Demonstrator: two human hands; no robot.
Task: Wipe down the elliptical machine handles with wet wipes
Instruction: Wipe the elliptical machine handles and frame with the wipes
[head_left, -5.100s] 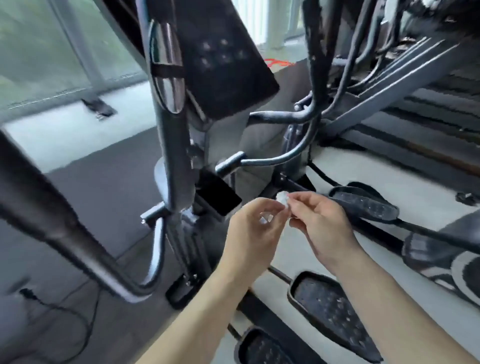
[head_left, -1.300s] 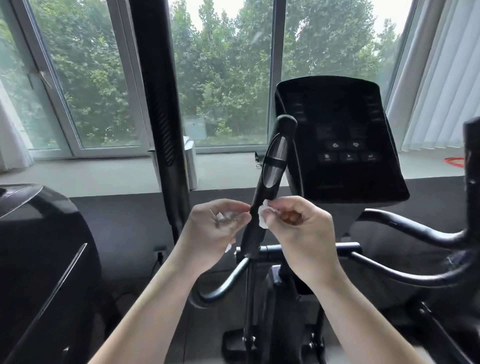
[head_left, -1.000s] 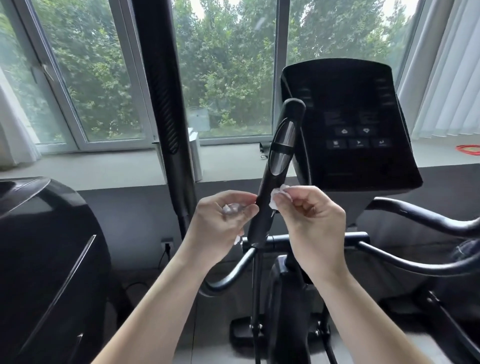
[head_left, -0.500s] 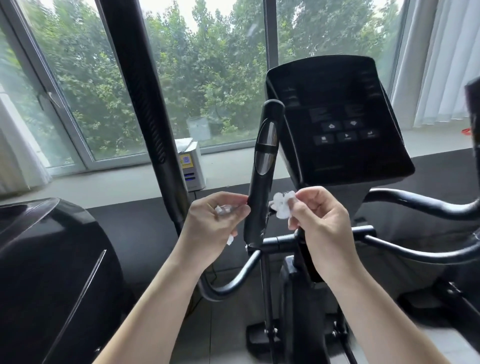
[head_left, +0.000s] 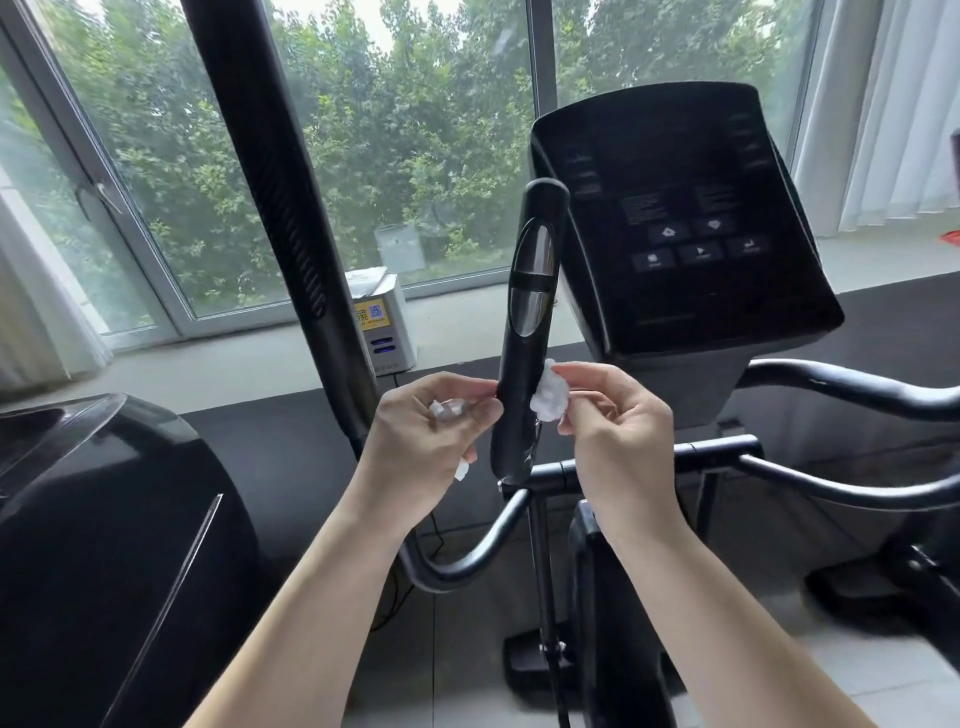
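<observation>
A: Where is the wipe sitting?
B: The right hand is pinching it against the handle's right side; the left hand, left of the handle, is gripping a wrapper.

Logging body only. I'm seeing two bare hands, the left hand and the right hand, both showing uncovered fingers and knuckles. The left forearm is running bare from the wrist down to the bottom edge of the frame, and the right forearm is doing the same. Both wrists are looking slim. Knuckles are standing out on the back of the right hand. Whatever is being worn higher up is falling outside the view, so I'm leaving it out. Nails are showing too small for me to tell.
</observation>
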